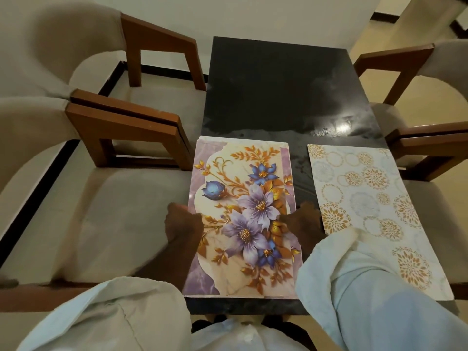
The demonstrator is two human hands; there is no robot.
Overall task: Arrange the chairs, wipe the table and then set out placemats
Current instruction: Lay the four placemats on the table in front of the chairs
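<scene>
The floral placemat [243, 216] lay on the near left part of the dark counter [278, 92], its long axis running straight away from the person and its near short edge just inside the counter's near rim. The hands were apart, one on each long edge of it at about mid-length. The right hand [304, 221] gripped the right edge with its fingertips reaching onto the printed face. The left hand [183, 224] had its fingers curled at the left edge and, as far as the motion blur allowed one to say, was pinching it. The mat therefore sat squarely between the two hands, neither nearer than the other, so any last squaring would probably be a small push or twist shared by both before letting go. To the right, the circle-patterned placemat [367, 203] lay flat and parallel, with a strip of bare counter between the two mats; the right sleeve [354, 287] crossed its near left corner. Its outer edge looked to sit at, or slightly past, the counter's right side, which might want correcting. Two cushioned wooden armchairs [121, 127] stood close along the left side and others [417, 138] along the right, so the chairs appeared already placed. The far half of the counter showed a streaky sheen, consistent with wiping, and by my judgement the task was well into setting out the mats.
</scene>
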